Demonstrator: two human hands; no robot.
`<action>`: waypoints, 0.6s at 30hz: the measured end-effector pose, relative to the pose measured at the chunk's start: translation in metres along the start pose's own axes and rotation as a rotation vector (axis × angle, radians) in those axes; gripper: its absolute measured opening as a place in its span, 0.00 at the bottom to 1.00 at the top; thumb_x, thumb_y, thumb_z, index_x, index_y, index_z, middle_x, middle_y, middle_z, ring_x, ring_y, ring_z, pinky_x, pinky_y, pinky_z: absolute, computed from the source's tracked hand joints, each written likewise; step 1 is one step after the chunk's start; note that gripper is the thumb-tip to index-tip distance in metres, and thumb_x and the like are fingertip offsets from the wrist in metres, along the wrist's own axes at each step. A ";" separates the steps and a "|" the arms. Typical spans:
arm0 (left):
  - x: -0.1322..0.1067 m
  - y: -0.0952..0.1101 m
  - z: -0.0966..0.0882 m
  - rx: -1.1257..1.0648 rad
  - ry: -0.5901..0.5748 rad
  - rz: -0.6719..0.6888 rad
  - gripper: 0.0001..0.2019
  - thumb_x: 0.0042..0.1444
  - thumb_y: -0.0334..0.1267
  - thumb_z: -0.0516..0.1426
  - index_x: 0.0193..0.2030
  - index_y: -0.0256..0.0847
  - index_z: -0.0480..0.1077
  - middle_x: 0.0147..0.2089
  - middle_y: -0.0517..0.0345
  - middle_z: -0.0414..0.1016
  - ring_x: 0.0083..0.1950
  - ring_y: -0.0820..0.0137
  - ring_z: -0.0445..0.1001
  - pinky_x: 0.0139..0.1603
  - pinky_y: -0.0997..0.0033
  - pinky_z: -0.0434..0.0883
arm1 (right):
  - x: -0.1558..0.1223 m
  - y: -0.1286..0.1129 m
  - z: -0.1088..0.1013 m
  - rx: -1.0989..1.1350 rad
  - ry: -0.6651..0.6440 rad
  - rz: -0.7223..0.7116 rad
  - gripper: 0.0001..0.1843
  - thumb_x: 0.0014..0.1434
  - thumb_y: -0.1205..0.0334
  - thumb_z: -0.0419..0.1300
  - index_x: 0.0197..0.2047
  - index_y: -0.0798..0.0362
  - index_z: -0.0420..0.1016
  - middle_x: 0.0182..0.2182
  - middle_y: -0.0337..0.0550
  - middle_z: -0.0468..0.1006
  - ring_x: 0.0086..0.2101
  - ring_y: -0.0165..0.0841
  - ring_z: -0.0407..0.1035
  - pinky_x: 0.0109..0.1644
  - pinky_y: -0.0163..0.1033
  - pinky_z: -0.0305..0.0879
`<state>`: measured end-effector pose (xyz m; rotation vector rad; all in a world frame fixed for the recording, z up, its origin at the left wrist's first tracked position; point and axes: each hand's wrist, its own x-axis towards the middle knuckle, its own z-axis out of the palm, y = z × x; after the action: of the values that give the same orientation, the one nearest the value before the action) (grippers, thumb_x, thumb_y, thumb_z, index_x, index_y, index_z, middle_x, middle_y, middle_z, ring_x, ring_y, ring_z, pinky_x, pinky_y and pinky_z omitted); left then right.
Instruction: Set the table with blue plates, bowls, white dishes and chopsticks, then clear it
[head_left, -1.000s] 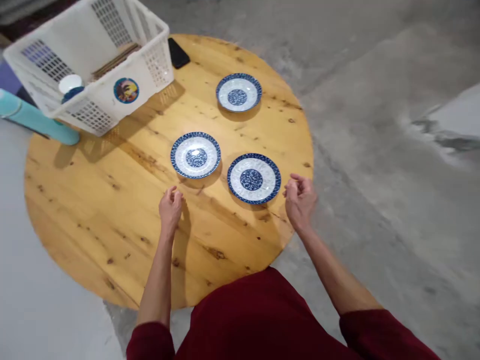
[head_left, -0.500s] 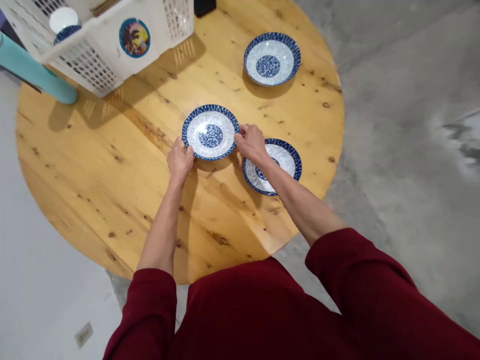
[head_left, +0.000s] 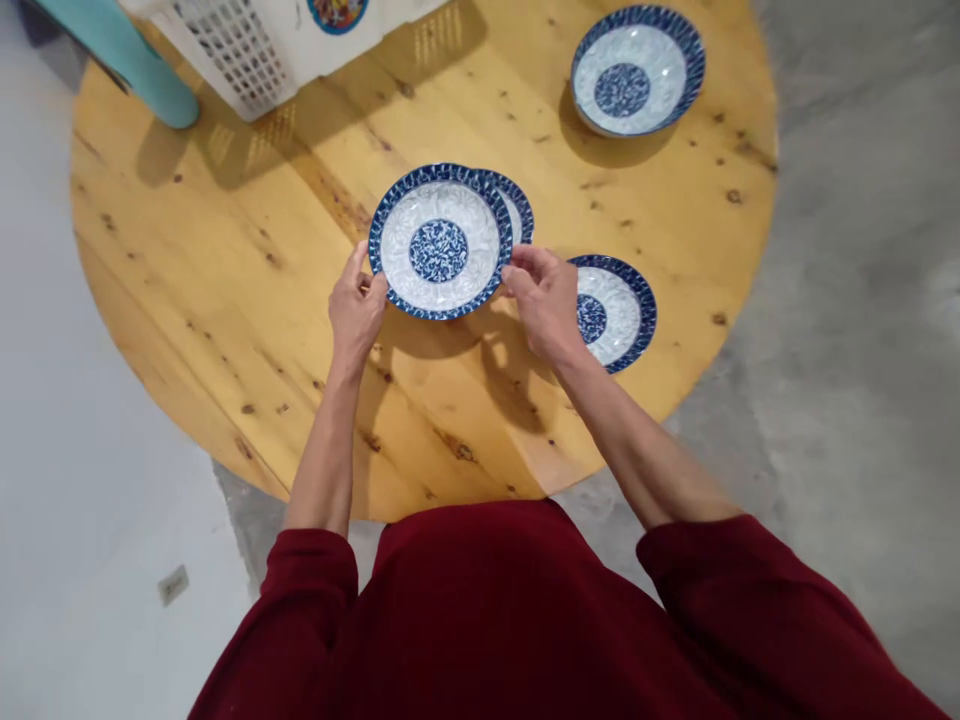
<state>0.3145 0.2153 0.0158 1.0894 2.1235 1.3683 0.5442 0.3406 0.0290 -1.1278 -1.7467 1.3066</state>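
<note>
A blue-and-white patterned plate (head_left: 439, 250) is held up above the table, tilted towards me. My left hand (head_left: 356, 305) pinches its left rim, and my right hand (head_left: 544, 300) grips the right rim with thumb and fingers. Behind the raised plate, a second plate (head_left: 517, 205) shows only its right part. Another matching plate (head_left: 619, 315) lies to the right, partly hidden by my right hand and wrist. At the far right rests a deeper dish (head_left: 637, 70) with the same pattern.
The round wooden table (head_left: 247, 350) fills the middle of the view. A white plastic basket (head_left: 307, 50) stands at the back left, beside a turquoise bottle (head_left: 154, 75). Grey floor (head_left: 855, 300) lies to the right, and a white wall (head_left: 97, 450) is at the left.
The held plate has come up and tilted towards me, uncovering another plate behind it. My hands have risen with it. The view has shifted, so the basket is more cut off.
</note>
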 end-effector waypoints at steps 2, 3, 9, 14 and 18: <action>-0.025 -0.003 -0.028 0.030 0.030 -0.070 0.25 0.64 0.47 0.56 0.66 0.42 0.68 0.29 0.63 0.69 0.30 0.73 0.68 0.40 0.72 0.69 | -0.027 -0.011 0.019 0.092 -0.072 0.041 0.11 0.59 0.54 0.59 0.44 0.49 0.74 0.34 0.40 0.75 0.35 0.34 0.71 0.40 0.41 0.70; -0.038 -0.005 -0.042 0.049 0.049 -0.108 0.24 0.63 0.45 0.56 0.65 0.41 0.69 0.27 0.64 0.68 0.29 0.73 0.66 0.38 0.72 0.68 | -0.040 -0.015 0.030 0.133 -0.110 0.067 0.11 0.59 0.55 0.60 0.44 0.49 0.74 0.35 0.40 0.76 0.34 0.34 0.71 0.40 0.41 0.70; -0.100 -0.020 -0.100 0.136 0.087 -0.272 0.23 0.58 0.39 0.56 0.59 0.39 0.74 0.23 0.66 0.60 0.25 0.73 0.59 0.31 0.73 0.63 | -0.102 -0.020 0.083 0.209 -0.235 0.243 0.16 0.54 0.57 0.58 0.45 0.52 0.76 0.37 0.42 0.80 0.36 0.35 0.73 0.43 0.42 0.72; -0.114 -0.033 -0.114 0.226 0.067 -0.300 0.25 0.55 0.39 0.54 0.59 0.39 0.74 0.25 0.65 0.63 0.27 0.72 0.61 0.31 0.73 0.63 | -0.128 -0.020 0.098 0.146 -0.258 0.292 0.18 0.51 0.58 0.56 0.44 0.53 0.76 0.36 0.41 0.79 0.35 0.34 0.72 0.43 0.40 0.72; -0.112 -0.039 -0.117 0.255 0.032 -0.275 0.25 0.55 0.40 0.52 0.59 0.39 0.75 0.27 0.63 0.66 0.28 0.71 0.62 0.35 0.72 0.65 | -0.143 -0.020 0.102 0.144 -0.220 0.306 0.20 0.50 0.60 0.55 0.45 0.54 0.76 0.36 0.40 0.78 0.32 0.31 0.70 0.41 0.38 0.70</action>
<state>0.2896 0.0509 0.0240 0.8267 2.4138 1.0172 0.5059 0.1686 0.0180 -1.2410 -1.6436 1.7707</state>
